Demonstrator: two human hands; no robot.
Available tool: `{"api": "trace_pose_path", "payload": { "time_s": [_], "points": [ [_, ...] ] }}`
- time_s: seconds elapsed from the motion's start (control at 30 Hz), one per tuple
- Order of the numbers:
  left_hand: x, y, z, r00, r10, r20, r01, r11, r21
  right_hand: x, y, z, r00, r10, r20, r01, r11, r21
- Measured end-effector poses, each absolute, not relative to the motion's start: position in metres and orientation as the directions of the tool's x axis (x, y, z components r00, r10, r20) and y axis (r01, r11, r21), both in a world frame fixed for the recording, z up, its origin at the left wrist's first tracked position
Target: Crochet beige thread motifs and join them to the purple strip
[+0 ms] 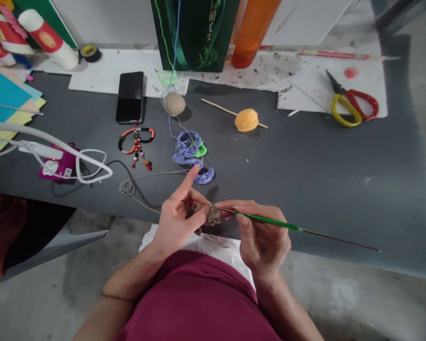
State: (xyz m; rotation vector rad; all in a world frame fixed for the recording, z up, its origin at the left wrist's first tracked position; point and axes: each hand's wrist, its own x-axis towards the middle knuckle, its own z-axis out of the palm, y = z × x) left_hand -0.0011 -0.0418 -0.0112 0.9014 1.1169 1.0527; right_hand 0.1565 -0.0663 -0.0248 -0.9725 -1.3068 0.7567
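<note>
A maroon shirt [199, 303] is seen at the bottom centre. Above it, near mid-frame, a small brown crochet piece [214, 217] is pinched by the left hand [175, 218], its index finger [188, 183] extended; a green-handled hook [270, 220] is gripped in the curled right hand [266, 241].

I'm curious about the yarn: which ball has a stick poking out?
The yellow ball: a pale stick shows on both sides, while the beige ball shows none.
</note>
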Motion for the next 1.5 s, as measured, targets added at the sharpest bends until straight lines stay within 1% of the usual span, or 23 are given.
{"api": "trace_pose_path", "payload": {
  "time_s": [0.2, 0.37, 0.5, 0.57, 0.63, 0.73, 0.8, 0.9, 0.97, 1.03, 1.07, 1.13, 1.2, 1.27, 1.33, 1.43, 1.5],
  "points": [
    [0.0, -0.042, -0.011, 0.088, 0.969, -0.232, -0.167, 0.244, 0.955, 0.155, -0.067, -0.025, 0.153, 0.881, 0.448, 0.122, 0.433, -0.893],
    [-0.001, -0.043, -0.011, 0.083, 0.975, -0.207, -0.156, 0.217, 0.964, 0.161, -0.068, -0.029, 0.093, 0.867, 0.49, 0.19, 0.467, -0.864],
    [0.0, -0.049, -0.013, 0.069, 0.988, -0.139, -0.077, 0.144, 0.987, 0.164, -0.067, -0.026, 0.039, 0.854, 0.519, 0.254, 0.494, -0.831],
    [0.0, -0.053, -0.016, 0.041, 0.995, -0.09, -0.003, 0.09, 0.996, 0.165, -0.066, -0.024, 0.01, 0.851, 0.524, 0.301, 0.498, -0.814],
    [0.0, -0.055, -0.019, 0.018, 1.0, -0.003, 0.095, 0.001, 0.996, 0.165, -0.065, -0.022, -0.021, 0.844, 0.536, 0.35, 0.509, -0.787],
    [-0.001, -0.056, -0.021, 0.029, 0.984, 0.175, 0.247, -0.176, 0.953, 0.165, -0.064, -0.021, -0.063, 0.824, 0.563, 0.414, 0.535, -0.737],
    [-0.001, -0.055, -0.022, 0.034, 0.966, 0.255, 0.317, -0.252, 0.914, 0.164, -0.063, -0.022, -0.082, 0.81, 0.58, 0.441, 0.552, -0.708],
    [0.0, -0.055, -0.023, 0.033, 0.949, 0.313, 0.362, -0.303, 0.881, 0.162, -0.062, -0.024, -0.068, 0.799, 0.598, 0.467, 0.555, -0.688],
    [0.003, -0.056, -0.025, 0.028, 0.946, 0.324, 0.353, -0.312, 0.882, 0.16, -0.061, -0.025, -0.035, 0.793, 0.608, 0.479, 0.547, -0.686],
    [0.006, -0.058, -0.025, -0.014, 0.957, 0.29, 0.296, -0.273, 0.915, 0.158, -0.062, -0.027, -0.006, 0.779, 0.627, 0.487, 0.55, -0.679],
    [0.007, -0.058, -0.024, -0.04, 0.968, 0.248, 0.245, -0.231, 0.942, 0.157, -0.062, -0.028, 0.003, 0.766, 0.642, 0.488, 0.56, -0.67],
    [0.009, -0.057, -0.021, -0.071, 0.99, 0.119, 0.102, -0.111, 0.989, 0.156, -0.063, -0.032, 0.021, 0.74, 0.672, 0.483, 0.582, -0.655],
    [0.01, -0.054, -0.017, -0.048, 0.998, -0.032, -0.062, 0.029, 0.998, 0.154, -0.064, -0.038, 0.04, 0.714, 0.699, 0.473, 0.603, -0.642],
    [0.009, -0.051, -0.015, 0.005, 0.989, -0.151, -0.213, 0.149, 0.966, 0.153, -0.064, -0.043, 0.071, 0.687, 0.723, 0.469, 0.617, -0.632],
    [0.007, -0.048, -0.015, 0.073, 0.968, -0.239, -0.331, 0.25, 0.91, 0.151, -0.064, -0.048, 0.097, 0.669, 0.737, 0.459, 0.627, -0.63],
    [0.006, -0.045, -0.016, 0.175, 0.918, -0.355, -0.433, 0.396, 0.81, 0.15, -0.064, -0.052, 0.123, 0.678, 0.725, 0.406, 0.632, -0.66],
    [0.005, -0.044, -0.016, 0.235, 0.882, -0.409, -0.472, 0.471, 0.745, 0.149, -0.065, -0.052, 0.15, 0.709, 0.689, 0.349, 0.614, -0.708]
  ]
}}
